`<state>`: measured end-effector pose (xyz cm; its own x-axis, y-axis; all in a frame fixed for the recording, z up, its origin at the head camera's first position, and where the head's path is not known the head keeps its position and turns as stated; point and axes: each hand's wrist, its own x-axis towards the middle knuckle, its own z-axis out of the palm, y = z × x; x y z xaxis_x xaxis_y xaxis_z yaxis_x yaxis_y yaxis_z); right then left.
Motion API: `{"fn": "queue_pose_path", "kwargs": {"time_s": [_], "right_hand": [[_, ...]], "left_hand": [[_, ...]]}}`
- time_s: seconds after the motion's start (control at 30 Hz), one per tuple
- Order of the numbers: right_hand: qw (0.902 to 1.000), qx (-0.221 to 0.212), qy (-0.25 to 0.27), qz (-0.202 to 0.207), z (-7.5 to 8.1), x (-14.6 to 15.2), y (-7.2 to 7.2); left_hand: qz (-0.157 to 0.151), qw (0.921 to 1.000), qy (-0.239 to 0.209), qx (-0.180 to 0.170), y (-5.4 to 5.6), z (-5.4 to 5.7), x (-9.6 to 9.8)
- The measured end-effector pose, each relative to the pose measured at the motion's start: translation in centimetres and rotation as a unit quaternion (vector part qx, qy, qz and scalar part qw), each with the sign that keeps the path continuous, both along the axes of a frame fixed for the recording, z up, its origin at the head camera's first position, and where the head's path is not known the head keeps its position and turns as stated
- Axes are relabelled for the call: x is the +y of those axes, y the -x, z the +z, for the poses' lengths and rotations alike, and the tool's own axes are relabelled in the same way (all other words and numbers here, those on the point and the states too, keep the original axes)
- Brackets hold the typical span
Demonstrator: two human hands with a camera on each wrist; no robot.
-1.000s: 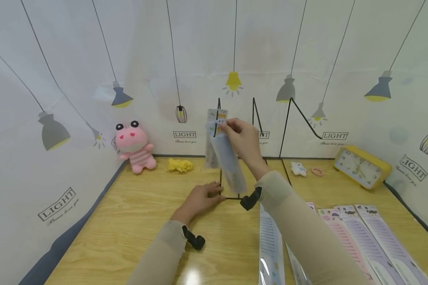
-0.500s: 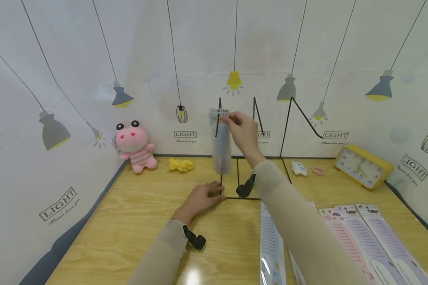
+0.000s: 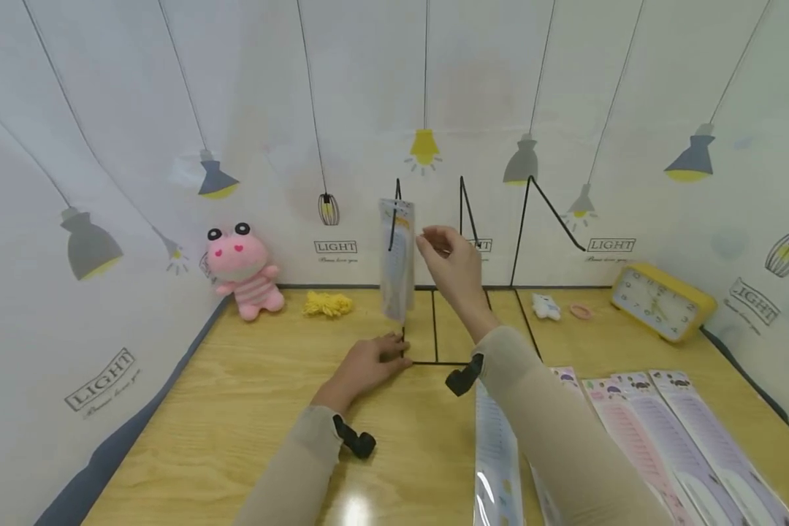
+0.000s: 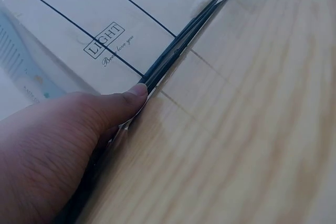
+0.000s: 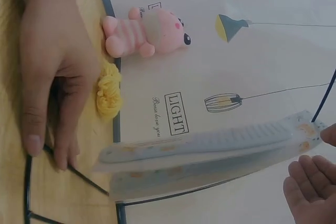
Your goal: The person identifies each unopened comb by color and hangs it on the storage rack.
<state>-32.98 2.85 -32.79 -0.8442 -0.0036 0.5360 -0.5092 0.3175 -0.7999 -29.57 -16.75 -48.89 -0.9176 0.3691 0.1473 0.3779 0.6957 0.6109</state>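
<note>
Two packaged combs point(image 3: 397, 259) hang one before the other from the left hook of a black wire rack point(image 3: 442, 363). In the right wrist view the hanging combs point(image 5: 205, 145) show pale blue teeth through clear bags. My right hand point(image 3: 454, 263) is just right of them, a small gap from the packs, with bent fingers and nothing in them. My left hand point(image 3: 368, 365) grips the front left corner of the rack's base, low on the table. Seen from the left wrist, its thumb point(image 4: 126, 100) presses along the dark base bar.
Several packaged combs point(image 3: 684, 431) lie at the front right, with a blue one point(image 3: 498, 453) nearer the middle. Along the back are a pink plush toy point(image 3: 243, 270), yellow yarn point(image 3: 327, 304), a small white figure point(image 3: 546, 307), a pink ring point(image 3: 581, 312) and a yellow clock point(image 3: 664, 301).
My right hand brought the second packaged comb up to the left hook, hung it in front of the first and let go, then drew back slightly right. The left hand stayed on the rack.
</note>
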Motion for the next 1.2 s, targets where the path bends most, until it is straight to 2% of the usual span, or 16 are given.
{"fn": "queue_pose_path", "kwargs": {"time_s": [0.2, 0.4, 0.5, 0.63, 0.8, 0.93, 1.03, 1.2], "right_hand": [[0.9976, -0.053, 0.006, 0.044, -2.5, 3.5, -3.2], [0.9876, -0.125, -0.009, 0.095, -4.4, 7.4, -6.3], [0.9842, -0.141, -0.033, 0.102, -5.8, 9.4, -7.4], [0.9823, -0.142, -0.066, 0.103, -8.3, 12.0, -8.5], [0.9794, -0.089, -0.140, 0.115, -12.0, 14.5, -8.5], [0.9671, -0.065, -0.217, 0.117, -14.7, 15.8, -7.5], [0.9578, -0.041, -0.253, 0.130, -15.8, 16.3, -7.2], [0.9514, -0.022, -0.275, 0.137, -16.1, 16.4, -7.2]], "left_hand": [[-0.005, 1.0000, -0.006, 0.001, 0.1, 0.1, 0.1], [-0.005, 1.0000, -0.004, -0.001, -0.2, -0.2, 0.0], [-0.008, 0.9999, -0.006, -0.006, -0.2, -0.1, 0.0], [-0.014, 0.9998, -0.009, -0.008, -0.2, -0.1, -0.1], [-0.013, 0.9999, -0.006, -0.002, 0.2, -0.2, -0.1], [-0.012, 0.9999, -0.007, -0.004, 0.3, -0.3, -0.2], [-0.014, 0.9999, -0.006, -0.003, 0.2, -0.4, -0.2], [-0.014, 0.9999, -0.004, -0.002, 0.1, -0.3, 0.0]]}}
